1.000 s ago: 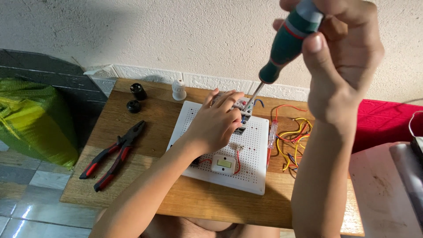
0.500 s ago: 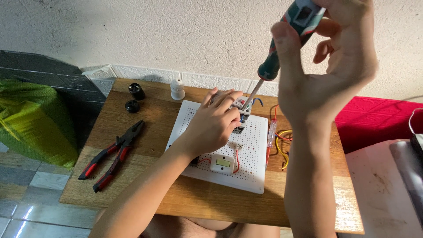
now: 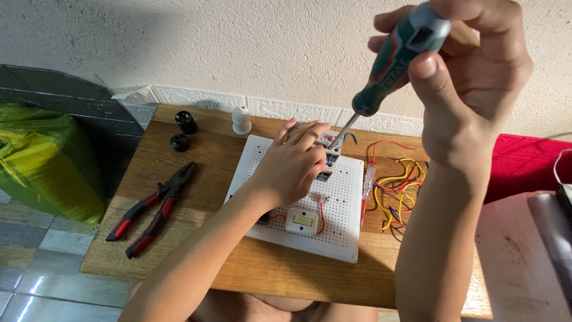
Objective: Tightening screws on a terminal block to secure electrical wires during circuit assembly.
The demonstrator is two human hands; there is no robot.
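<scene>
The right hand (image 3: 471,89) grips a green-handled screwdriver (image 3: 393,59), its tip on a small grey component (image 3: 328,149) at 12 o'clock of the white perforated board (image 3: 339,203). The left hand (image 3: 292,167) holds this component, fingers closed around it.

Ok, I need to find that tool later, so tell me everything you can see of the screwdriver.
The screwdriver has a thick dark green and grey handle with red accents and a thin bare metal shaft. It tilts, handle up and to the right, tip down on the small component on the white perforated board. The right hand grips its handle from above; the left hand steadies the component.
</scene>
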